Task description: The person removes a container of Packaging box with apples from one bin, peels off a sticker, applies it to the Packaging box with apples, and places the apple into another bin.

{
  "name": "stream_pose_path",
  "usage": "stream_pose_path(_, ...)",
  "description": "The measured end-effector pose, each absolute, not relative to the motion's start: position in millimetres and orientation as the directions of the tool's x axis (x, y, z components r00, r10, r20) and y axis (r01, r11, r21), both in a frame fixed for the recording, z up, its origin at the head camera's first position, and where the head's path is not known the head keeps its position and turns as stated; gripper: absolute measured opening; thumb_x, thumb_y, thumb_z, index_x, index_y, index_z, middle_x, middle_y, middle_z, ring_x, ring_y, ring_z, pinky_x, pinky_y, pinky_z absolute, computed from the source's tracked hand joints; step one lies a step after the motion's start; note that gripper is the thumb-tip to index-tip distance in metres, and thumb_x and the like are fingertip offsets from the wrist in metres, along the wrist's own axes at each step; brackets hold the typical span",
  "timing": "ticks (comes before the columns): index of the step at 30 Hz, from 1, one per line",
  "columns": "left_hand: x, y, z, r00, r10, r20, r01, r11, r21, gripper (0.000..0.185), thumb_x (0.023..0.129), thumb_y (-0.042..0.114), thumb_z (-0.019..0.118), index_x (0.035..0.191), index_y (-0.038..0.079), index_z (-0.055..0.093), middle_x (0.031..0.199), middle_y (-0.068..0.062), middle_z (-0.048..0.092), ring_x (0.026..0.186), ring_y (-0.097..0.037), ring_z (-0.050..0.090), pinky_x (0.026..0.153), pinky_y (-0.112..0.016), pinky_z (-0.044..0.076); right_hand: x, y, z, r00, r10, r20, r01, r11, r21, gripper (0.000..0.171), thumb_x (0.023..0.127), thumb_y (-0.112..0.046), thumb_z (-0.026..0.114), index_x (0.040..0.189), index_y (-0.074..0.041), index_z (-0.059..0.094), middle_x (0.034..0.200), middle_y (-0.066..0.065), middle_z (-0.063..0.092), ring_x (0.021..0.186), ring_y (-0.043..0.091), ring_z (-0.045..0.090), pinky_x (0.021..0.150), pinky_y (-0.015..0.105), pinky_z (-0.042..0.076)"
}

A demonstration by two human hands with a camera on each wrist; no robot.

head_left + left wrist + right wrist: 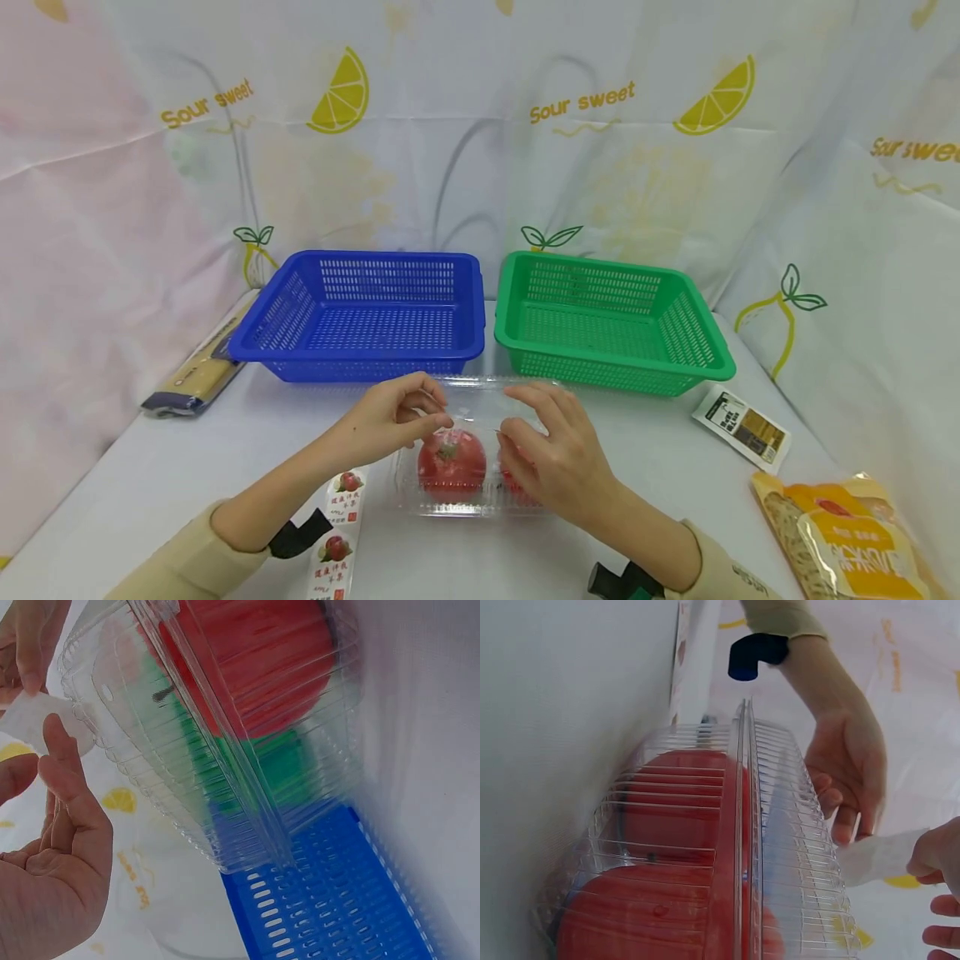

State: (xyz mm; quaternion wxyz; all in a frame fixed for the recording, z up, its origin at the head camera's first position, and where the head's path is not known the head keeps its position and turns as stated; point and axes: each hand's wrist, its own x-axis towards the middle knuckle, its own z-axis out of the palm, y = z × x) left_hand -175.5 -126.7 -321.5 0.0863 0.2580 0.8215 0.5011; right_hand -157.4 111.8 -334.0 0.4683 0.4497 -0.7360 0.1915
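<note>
A clear plastic clamshell box (480,507) with its lid down holds two red apples (452,467), the right one partly behind my right hand. Above the lid, my right hand (558,454) pinches a small whitish label (881,857) between thumb and fingers; this piece hardly shows in the head view. My left hand (401,417) is held over the box's left side, fingers loosely bent. In the right wrist view, its fingertips (844,829) come right at the label's other end. Beside the box on the left lies a strip of printed apple stickers (335,546).
Behind the box stand a blue basket (360,354) and a green basket (600,354). A yellow noodle-like packet (202,362) lies at the left. On the right are a small white sachet (742,429) and an orange-and-clear food bag (847,542). Printed cloth hangs around the table.
</note>
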Motion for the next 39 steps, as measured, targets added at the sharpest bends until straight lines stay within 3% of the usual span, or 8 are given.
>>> stream_pose_path(7,-182.2,-124.2,-322.5,-0.847,0.523,0.094,0.342,0.400,0.850,0.014,0.089,0.022,0.061,0.098,0.012,0.064,0.094,-0.004,0.064,0.071,-0.016,0.063,0.061,-0.030,0.053,-160.7,113.3,-337.4,-0.177,-0.505,0.845,-0.844,0.520,0.134,0.017,0.089,-0.014,0.049,0.079,-0.006,0.061,0.104,0.016,0.059,0.096,0.033,0.055,0.081,0.043,0.045)
stream_pose_path(12,-185.8,-121.8,-323.8,-0.850,0.517,0.101,0.364,0.436,0.823,0.013,0.089,0.021,0.062,0.095,0.011,0.066,0.092,-0.001,0.064,0.075,-0.016,0.062,0.063,-0.027,0.052,-164.3,114.6,-339.5,-0.207,-0.526,0.825,-0.845,0.521,0.120,0.002,0.082,-0.008,0.060,0.080,-0.007,0.061,0.105,0.015,0.059,0.099,0.032,0.054,0.083,0.043,0.045)
stream_pose_path(14,-187.3,-120.6,-324.4,-0.849,0.515,0.116,0.386,0.457,0.801,0.011,0.088,0.021,0.063,0.094,0.012,0.066,0.091,0.000,0.065,0.077,-0.014,0.062,0.063,-0.025,0.052,-165.9,115.2,-340.3,-0.219,-0.538,0.814,-0.846,0.520,0.116,0.006,0.076,-0.005,0.065,0.081,-0.008,0.061,0.106,0.015,0.059,0.100,0.032,0.054,0.084,0.043,0.045)
stream_pose_path(21,-190.9,-114.3,-327.4,-0.836,0.526,0.154,0.463,0.526,0.714,0.007,0.086,0.017,0.065,0.092,0.016,0.066,0.088,0.007,0.064,0.081,-0.010,0.061,0.063,-0.021,0.051,-169.2,116.9,-343.7,-0.297,-0.577,0.761,-0.830,0.551,0.093,0.012,0.071,-0.006,0.070,0.079,-0.010,0.063,0.106,0.012,0.059,0.103,0.031,0.053,0.087,0.042,0.044)
stream_pose_path(30,-196.4,-100.4,-331.3,-0.796,0.573,0.196,0.556,0.563,0.611,0.012,0.083,0.015,0.068,0.095,0.014,0.066,0.092,0.004,0.064,0.082,-0.016,0.058,0.059,-0.019,0.049,-174.6,117.8,-349.2,-0.316,-0.581,0.750,-0.826,0.558,0.084,0.014,0.067,-0.004,0.073,0.075,-0.011,0.063,0.102,0.011,0.061,0.100,0.030,0.054,0.086,0.041,0.045)
stream_pose_path(37,-202.5,-91.9,-331.7,-0.763,0.614,0.203,0.629,0.631,0.455,0.018,0.081,0.022,0.069,0.098,0.016,0.067,0.095,0.006,0.066,0.094,-0.016,0.059,0.082,-0.032,0.048,-177.8,120.5,-351.2,-0.336,-0.580,0.742,-0.809,0.581,0.087,0.018,0.063,-0.003,0.077,0.074,-0.011,0.065,0.101,0.011,0.061,0.098,0.029,0.054,0.085,0.042,0.046)
stream_pose_path(39,-203.9,-90.2,-331.8,-0.756,0.622,0.204,0.640,0.635,0.433,0.018,0.082,0.024,0.068,0.098,0.016,0.067,0.096,0.005,0.066,0.096,-0.019,0.059,0.083,-0.035,0.047,-178.0,121.0,-351.5,-0.346,-0.579,0.738,-0.808,0.583,0.079,0.020,0.062,-0.003,0.078,0.075,-0.011,0.065,0.101,0.011,0.061,0.099,0.029,0.054,0.084,0.042,0.046)
